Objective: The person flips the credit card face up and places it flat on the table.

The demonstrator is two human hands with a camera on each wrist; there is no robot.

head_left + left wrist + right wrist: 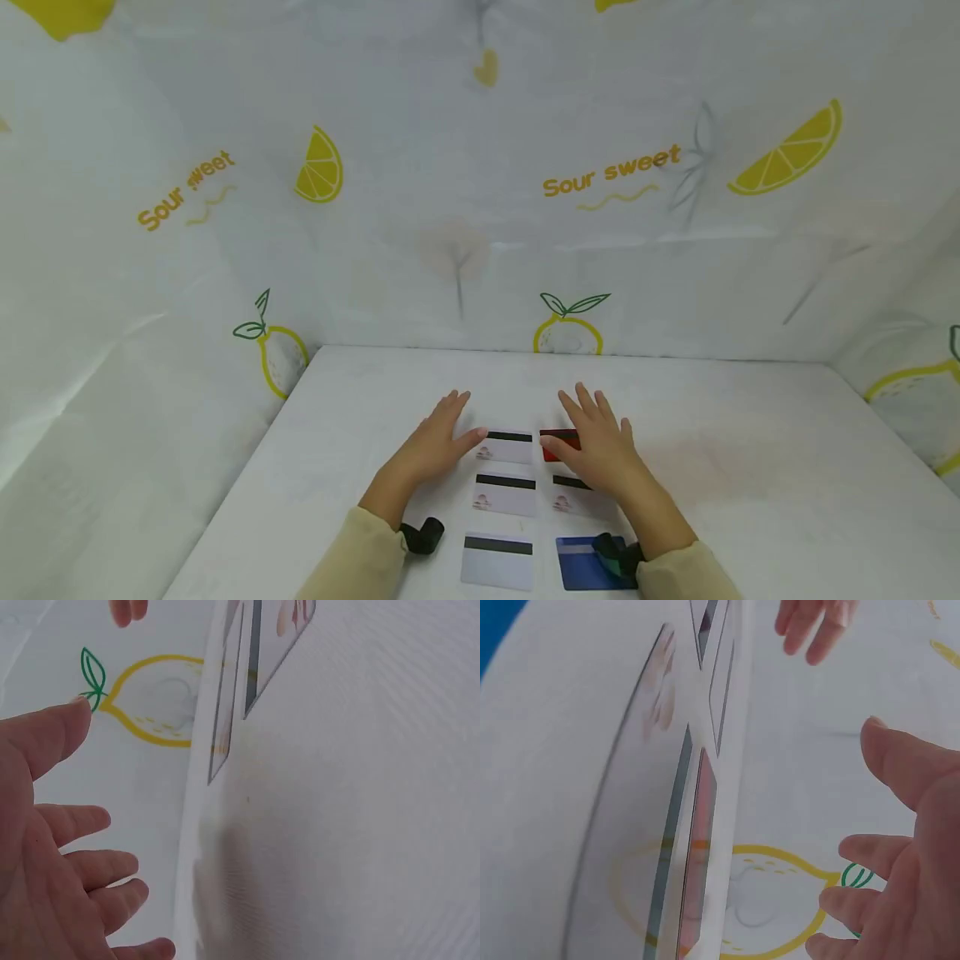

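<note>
Several magnetic-stripe cards lie flat in two columns of three. In the left column are a white card at the far end [513,452], another in the middle [510,502] and a third nearest me [495,573]. The right column has a red card [553,454], a white card [577,502] and a blue card [577,571]. My left hand [437,443] hovers beside the far left card, fingers spread and thumb towards its corner. Above the red card and the white one behind it is my right hand [603,450], fingers spread, partly covering both. Each palm is bare in its wrist view.
The white table [787,475] extends to both sides of the cards. Behind it rises a white sheet [420,275] printed with lemons. Dark straps [423,537] sit at both wrists, the right one overlapping the blue card in the head view.
</note>
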